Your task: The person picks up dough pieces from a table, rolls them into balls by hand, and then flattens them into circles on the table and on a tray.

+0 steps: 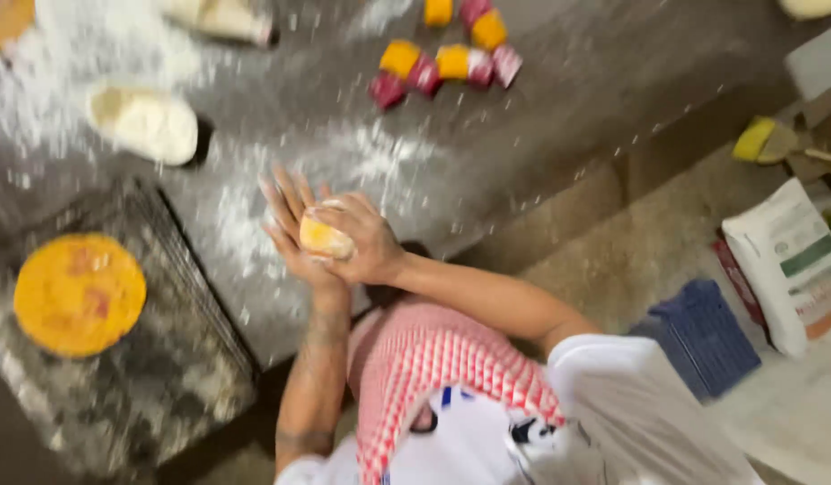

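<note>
Both hands pressed a yellow dough ball (pixel 324 237) between them: left hand (pixel 290 229) flat beneath with fingers spread, right hand (pixel 366 241) cupped over the top, closed on it. Dough sat at frame centre, above the floured grey counter (pixel 541 108). Wire rack (pixel 164 359) at 8 o'clock carried a flat orange disc (pixel 79 294). White sack (pixel 788 260) at 3 o'clock, blue crate (pixel 703 337) just below it. Flour heap (pixel 146 121) at 10 o'clock. Yellow and red dough pieces (pixel 447 58) clustered at 12 o'clock. Picture blurred; finer detail not readable.
</note>
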